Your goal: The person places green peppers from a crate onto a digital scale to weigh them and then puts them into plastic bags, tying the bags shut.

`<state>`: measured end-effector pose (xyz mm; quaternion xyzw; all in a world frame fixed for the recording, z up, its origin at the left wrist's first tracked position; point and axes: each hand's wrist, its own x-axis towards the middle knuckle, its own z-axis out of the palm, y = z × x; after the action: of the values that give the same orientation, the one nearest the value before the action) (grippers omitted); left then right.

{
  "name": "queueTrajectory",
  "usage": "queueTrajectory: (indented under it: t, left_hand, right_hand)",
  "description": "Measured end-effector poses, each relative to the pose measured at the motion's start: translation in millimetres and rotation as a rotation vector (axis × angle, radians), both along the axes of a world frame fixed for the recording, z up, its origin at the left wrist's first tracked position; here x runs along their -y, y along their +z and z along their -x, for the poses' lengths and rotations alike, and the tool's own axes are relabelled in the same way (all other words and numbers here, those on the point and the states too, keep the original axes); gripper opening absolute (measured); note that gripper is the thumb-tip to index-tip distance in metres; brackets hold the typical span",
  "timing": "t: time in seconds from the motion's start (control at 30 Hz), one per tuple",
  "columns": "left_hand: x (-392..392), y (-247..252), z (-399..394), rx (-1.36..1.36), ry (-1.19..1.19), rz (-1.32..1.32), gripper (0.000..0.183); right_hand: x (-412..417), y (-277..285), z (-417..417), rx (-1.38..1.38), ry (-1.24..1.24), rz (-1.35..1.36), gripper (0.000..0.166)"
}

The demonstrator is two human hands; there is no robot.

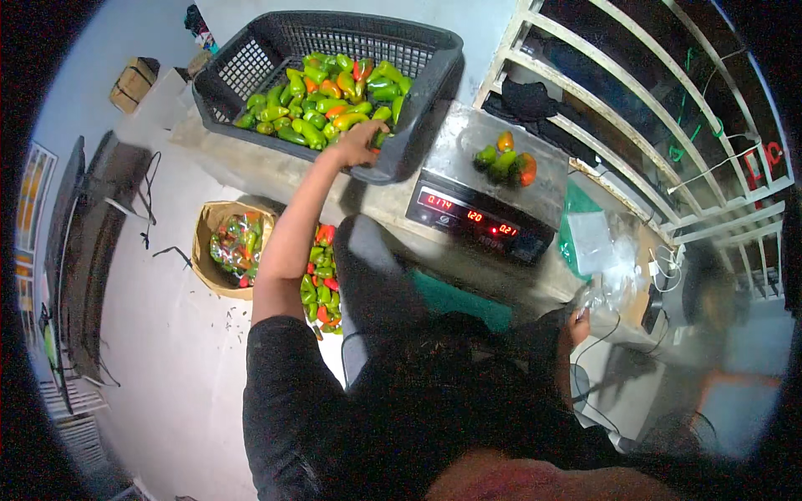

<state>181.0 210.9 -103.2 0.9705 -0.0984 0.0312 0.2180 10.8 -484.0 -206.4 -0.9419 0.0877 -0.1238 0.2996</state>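
Observation:
My left hand (362,145) reaches into the near right corner of a black plastic crate (432,119). Its fingers curl down over the peppers there, and whether they grip one is hidden. Green, orange and red peppers (313,103) lie heaped in the crate. To its right, a digital scale (479,216) with lit red digits carries several green and orange peppers (506,161) on its metal pan (457,138). Low on the right, my right hand (580,327) is shut on a clear plastic bag (601,297), beside the counter.
A brown paper bag (199,250) on the floor holds peppers in clear plastic (241,247). More peppers (322,275) lie beside my leg. Behind the scale stands a white metal grille (583,69) with black cloth (532,103). Green plastic (576,206) and a white cable (667,266) lie rightward.

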Motion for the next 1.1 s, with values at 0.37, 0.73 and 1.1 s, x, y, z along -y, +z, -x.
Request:
queueTrajectory:
  t: [0.37,0.73,1.1]
  left_hand:
    - [11.2,18.5,-20.3,0.305,0.28,-0.089,0.032]
    - [-67.2,26.6,-49.1,0.48,0.604,-0.294,0.039]
    - [-7.4,-9.4,-154.7,-0.172,0.22,0.04,0.075]
  right_hand:
    - [-31.9,3.3,3.9,0.153,-0.197,0.105,0.029]
    - [-66.0,37.0,4.0,0.077,-0.195,0.007,0.034]
    - [1.7,-35.0,-2.2,0.046,-0.199,0.209,0.033]
